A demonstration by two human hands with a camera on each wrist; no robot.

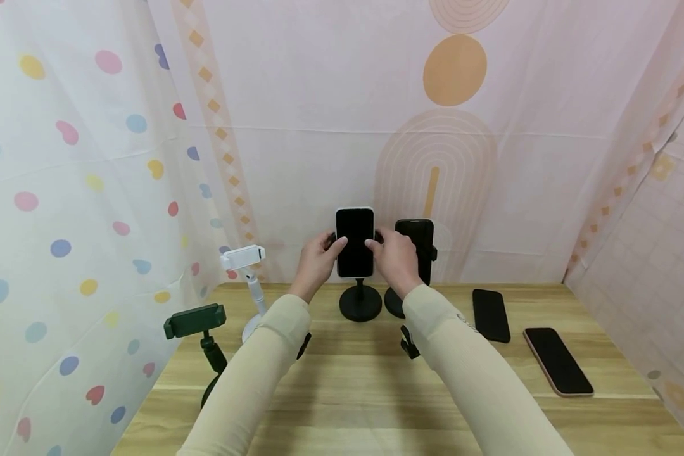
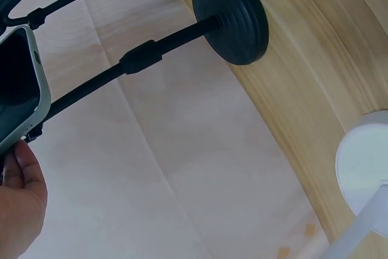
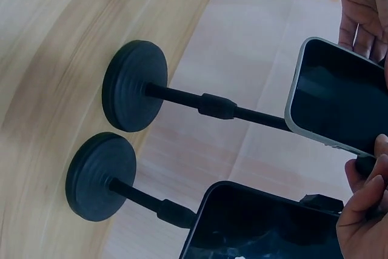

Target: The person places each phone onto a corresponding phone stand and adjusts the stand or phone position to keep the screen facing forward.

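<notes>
A phone in a white case (image 1: 354, 242) stands upright with a dark screen in a black stand (image 1: 360, 303) at the back of the wooden table (image 1: 353, 392). My left hand (image 1: 330, 246) holds its left edge, thumb on the screen. My right hand (image 1: 379, 244) grips the right edge the same way. In the left wrist view only a corner of the phone (image 2: 18, 89) and part of my left hand (image 2: 21, 201) show. The right wrist view shows the phone (image 3: 339, 101) with my right-hand fingers (image 3: 364, 207) curled at its edge.
A black phone (image 1: 416, 246) sits in a second black stand (image 3: 100, 177) just right of my hands. An empty white stand (image 1: 245, 258) and a green stand (image 1: 196, 320) are on the left. Two phones (image 1: 491, 315) (image 1: 558, 361) lie flat on the right. Patterned curtains enclose the table.
</notes>
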